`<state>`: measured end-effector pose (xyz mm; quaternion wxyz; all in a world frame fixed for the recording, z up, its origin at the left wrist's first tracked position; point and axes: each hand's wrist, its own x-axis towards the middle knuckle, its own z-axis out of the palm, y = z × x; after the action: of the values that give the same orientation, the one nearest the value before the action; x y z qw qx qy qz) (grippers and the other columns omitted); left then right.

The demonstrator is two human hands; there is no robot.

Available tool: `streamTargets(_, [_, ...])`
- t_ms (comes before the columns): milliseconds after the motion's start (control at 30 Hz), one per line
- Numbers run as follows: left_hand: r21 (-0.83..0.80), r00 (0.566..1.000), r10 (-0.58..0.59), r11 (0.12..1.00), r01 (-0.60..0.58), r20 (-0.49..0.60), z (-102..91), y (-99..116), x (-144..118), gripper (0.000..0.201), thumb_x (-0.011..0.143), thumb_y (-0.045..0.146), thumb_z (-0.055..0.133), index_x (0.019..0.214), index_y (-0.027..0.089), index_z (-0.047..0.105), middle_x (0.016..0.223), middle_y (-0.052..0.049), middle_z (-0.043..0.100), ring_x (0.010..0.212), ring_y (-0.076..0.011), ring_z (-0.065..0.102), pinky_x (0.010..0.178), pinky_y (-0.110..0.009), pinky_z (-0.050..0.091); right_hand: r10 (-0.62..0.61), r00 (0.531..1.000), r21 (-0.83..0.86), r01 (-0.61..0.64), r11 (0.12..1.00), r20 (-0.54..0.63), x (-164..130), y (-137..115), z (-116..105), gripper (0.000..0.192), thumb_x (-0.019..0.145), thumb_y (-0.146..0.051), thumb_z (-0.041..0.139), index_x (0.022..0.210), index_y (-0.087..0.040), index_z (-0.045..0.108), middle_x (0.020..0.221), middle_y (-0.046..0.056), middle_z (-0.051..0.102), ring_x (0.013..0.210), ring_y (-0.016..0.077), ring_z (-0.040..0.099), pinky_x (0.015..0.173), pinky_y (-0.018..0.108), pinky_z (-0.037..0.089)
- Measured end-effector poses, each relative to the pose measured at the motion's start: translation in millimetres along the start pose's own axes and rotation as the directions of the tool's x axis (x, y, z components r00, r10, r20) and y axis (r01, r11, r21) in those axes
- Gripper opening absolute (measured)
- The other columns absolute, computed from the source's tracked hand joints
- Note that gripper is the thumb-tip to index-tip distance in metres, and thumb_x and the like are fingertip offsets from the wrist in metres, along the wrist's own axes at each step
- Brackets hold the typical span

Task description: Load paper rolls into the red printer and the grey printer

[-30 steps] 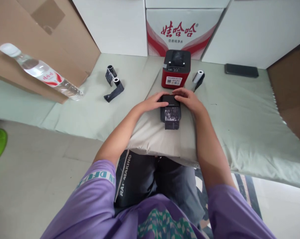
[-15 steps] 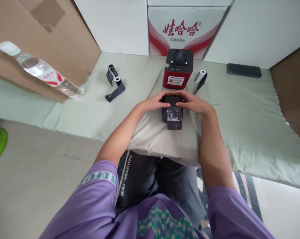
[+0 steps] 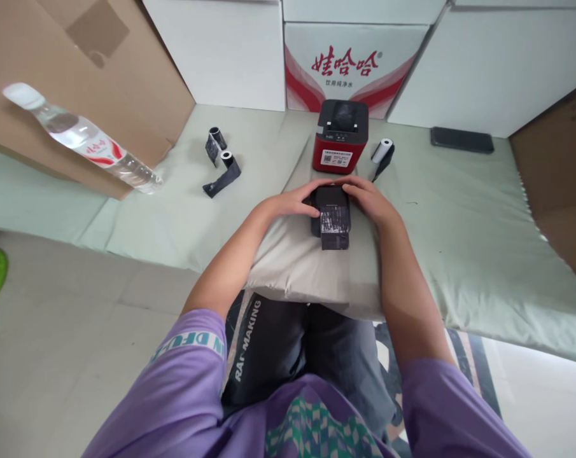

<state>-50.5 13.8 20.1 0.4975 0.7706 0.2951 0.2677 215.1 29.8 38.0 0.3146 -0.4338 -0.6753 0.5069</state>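
A small black receipt printer (image 3: 331, 194) lies on the green-grey cloth in front of me, with a strip of dark-printed paper (image 3: 335, 219) hanging over its near end. My left hand (image 3: 295, 201) wraps the printer's left side, its thumb beside the paper and its fingers round the far edge. At the far right corner, my right hand (image 3: 366, 196) curls over the edge, thumb resting on top. The fingertips behind the printer are partly hidden. Just beyond stands a larger red and black receipt printer (image 3: 340, 140), upright and untouched.
A white paper roll (image 3: 381, 150) with a dark tail sits right of the red printer. Two dark paper rolls (image 3: 228, 166) lie left. A water bottle (image 3: 90, 143) is by a cardboard box (image 3: 139, 70). White cartons (image 3: 230, 57) line the back, near a black phone-like slab (image 3: 462, 140).
Both thumbs have come off the middle of the small printer's top. The left one is lower at the side, the right one farther back at the corner. The view has tilted slightly.
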Motion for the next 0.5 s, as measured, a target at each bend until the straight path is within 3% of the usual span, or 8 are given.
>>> streamTargets(167, [0.09,0.996,0.02,0.996,-0.012,-0.087,6.4,-5,4,0.106,0.072,0.065,0.092,0.161,0.025,0.052,0.173,-0.017,0.05,0.16,-0.0428,0.048,0.135,-0.059,0.037,-0.01,1.0,0.0,0.01,1.0,-0.021,2,1,2,0.031,0.085,-0.04,0.065,0.106,-0.025,0.083,0.111,0.003,0.079,0.104,0.0256,0.068,0.097,0.043,0.057])
streamTargets(367, [0.055,0.978,0.037,0.998,-0.026,-0.205,15.8,-4,11,0.089,0.089,0.084,0.067,0.148,0.018,0.063,0.156,-0.02,0.066,0.149,-0.0413,0.06,0.13,-0.061,0.042,0.0,0.999,0.081,0.002,0.997,-0.033,6,8,3,0.031,0.084,-0.042,0.067,0.106,-0.026,0.082,0.103,0.002,0.079,0.096,0.0235,0.068,0.091,0.04,0.057])
streamTargets(500, [0.033,0.976,0.008,0.999,-0.001,-0.217,15.0,-5,11,0.081,0.092,0.083,0.063,0.146,0.023,0.066,0.151,-0.014,0.071,0.149,-0.0424,0.061,0.13,-0.063,0.043,0.007,0.999,0.074,-0.005,0.997,-0.035,6,8,3,0.033,0.084,-0.042,0.067,0.108,-0.025,0.081,0.104,0.003,0.078,0.094,0.0224,0.067,0.09,0.039,0.057])
